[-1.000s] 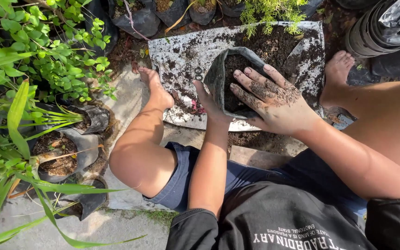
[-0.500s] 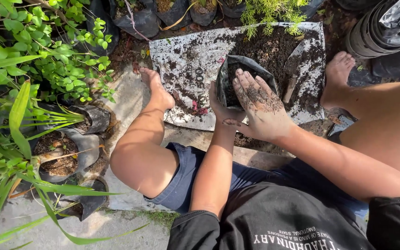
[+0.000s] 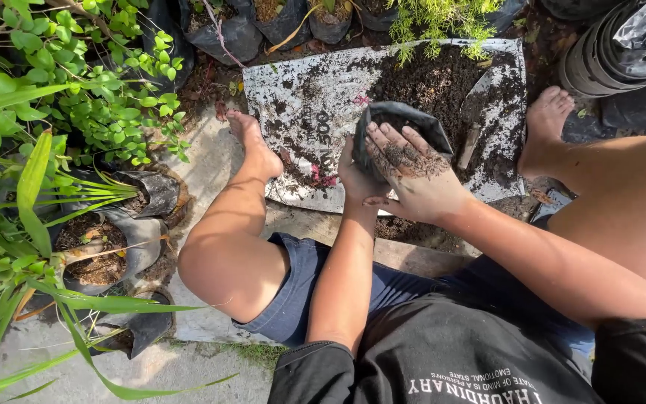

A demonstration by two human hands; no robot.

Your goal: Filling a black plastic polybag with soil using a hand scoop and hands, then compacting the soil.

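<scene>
The soil-caked fingers [image 3: 383, 146] of the right hand [image 3: 413, 176] lie spread and slightly curled over the mouth of a small black plastic bag [image 3: 405, 120], pressing down into it rather than closing around anything, so this hand grips nothing. The left hand [image 3: 357, 176] cups the near left side of the same bag, thumb and fingers wrapped on its wall, holding it upright. The bag stands on a white sack [image 3: 300, 97] spread flat on the ground, just in front of the person's knees and between the two bare feet. It looks soft and thin-walled, so it should crumple or tip if taken by the rim alone; with soil packed in it it is likely fairly heavy for its size, and the safer hold is around the sides low down or under the base. What shows of its inside is dark soil, though the right hand hides most of the opening. A heap of loose dark soil [image 3: 443, 78] lies on the far part of the sack, touching the bag, with a small wooden stick [image 3: 469, 146] beside it. To the left, other black bags [image 3: 114, 247] hold soil and long-leaved green plants [image 3: 16, 224], and a leafy shrub [image 3: 76, 82] stands beyond them. More filled bags [image 3: 233, 30] line the top edge, and a stack of empty black bags [image 3: 607, 52] sits at the upper right.
</scene>
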